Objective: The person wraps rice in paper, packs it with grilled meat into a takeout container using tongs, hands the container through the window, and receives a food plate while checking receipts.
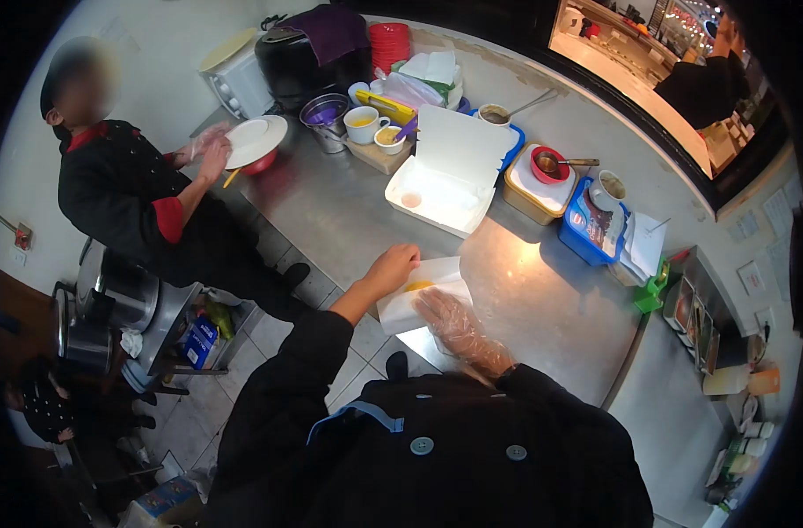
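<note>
My left hand point(393, 268), bare, has its fingers curled at the upper left edge of a white paper sheet point(447, 272) near the counter's front edge. A small yellow piece of food point(418, 285) shows on the paper. My right hand point(459, 330), in a clear plastic glove, lies over the paper's right side with fingers stretched toward the yellow piece. The palm and what is under it are hidden. Just beyond stands an open white takeaway box point(441, 198) with its lid raised and a small round cup point(410, 200) inside.
On the left, a co-worker point(124, 180) holds a white plate point(256, 141) over a red bowl point(259, 164). Cups and a metal bucket point(329, 136) stand at the back. A blue tub point(592, 233) and a red bowl with a ladle point(549, 165) are on the right.
</note>
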{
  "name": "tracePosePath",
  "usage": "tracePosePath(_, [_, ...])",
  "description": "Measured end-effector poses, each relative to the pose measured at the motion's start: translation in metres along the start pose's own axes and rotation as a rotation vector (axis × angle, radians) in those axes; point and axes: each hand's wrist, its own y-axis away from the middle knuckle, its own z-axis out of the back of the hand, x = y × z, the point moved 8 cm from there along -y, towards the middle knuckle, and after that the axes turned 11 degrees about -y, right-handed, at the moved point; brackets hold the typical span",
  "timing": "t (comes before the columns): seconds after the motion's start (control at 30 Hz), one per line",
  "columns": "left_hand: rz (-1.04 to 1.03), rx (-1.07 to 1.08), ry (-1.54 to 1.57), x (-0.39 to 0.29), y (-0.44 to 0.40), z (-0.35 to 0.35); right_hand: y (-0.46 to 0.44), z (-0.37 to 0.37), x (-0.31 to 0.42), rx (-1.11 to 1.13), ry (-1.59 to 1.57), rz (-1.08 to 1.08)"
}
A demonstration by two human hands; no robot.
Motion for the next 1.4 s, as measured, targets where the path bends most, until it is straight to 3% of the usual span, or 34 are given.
tracePosePath(0.07, [-0.198, -0.150, -0.132, -0.033, 0.020, 0.017, 0.002, -0.002, -0.003, -0.016, -0.011, 0.010])
tracePosePath(0.17, [-0.261, -0.227, -0.155, -0.059, 0.046, 0.021, 0.006, -0.007, -0.008, -0.039, 0.003, 0.004])
tracePosePath(0.57, [-0.178, -0.363, -0.121, -0.061, 0.085, -0.010, 0.022, -0.015, -0.026, -0.140, -0.043, -0.004])
tracePosePath(0.63, [-0.194, -0.344, -0.112, -0.062, 0.084, -0.010, 0.028, -0.014, -0.044, -0.130, -0.081, -0.209])
tracePosePath(0.67, [-0.214, -0.324, -0.105, -0.063, 0.085, -0.010, 0.034, -0.011, -0.047, -0.127, -0.083, -0.208])
tracePosePath(0.73, [-0.206, -0.311, -0.082, -0.066, 0.089, -0.005, 0.049, 0.010, -0.062, -0.243, 0.002, -0.340])
tracePosePath(0.83, [-0.242, -0.335, -0.114, -0.073, 0.095, 0.003, 0.052, 0.042, -0.046, -0.381, 0.077, -0.322])
tracePosePath(0.97, [-0.365, -0.402, -0.286, -0.092, 0.107, 0.013, 0.010, 0.026, -0.006, -0.247, 0.258, -0.133])
tracePosePath(1.03, [-0.341, -0.357, -0.243, -0.080, 0.108, 0.001, 0.003, -0.008, -0.011, 0.002, 0.116, -0.004])
tracePosePath(1.13, [-0.233, -0.352, -0.081, -0.065, 0.113, -0.012, 0.028, -0.015, -0.033, -0.034, -0.123, 0.024])
tracePosePath(1.27, [0.051, -0.446, 0.261, -0.031, 0.123, -0.032, 0.057, -0.028, -0.064, -0.043, -0.105, -0.055])
tracePosePath(1.33, [0.040, -0.403, 0.237, -0.021, 0.124, -0.037, 0.071, -0.045, -0.078, 0.104, 0.125, -0.037])
tracePosePath(1.4, [0.025, -0.365, 0.211, -0.006, 0.122, -0.035, 0.074, -0.050, -0.098, 0.098, 0.119, -0.056])
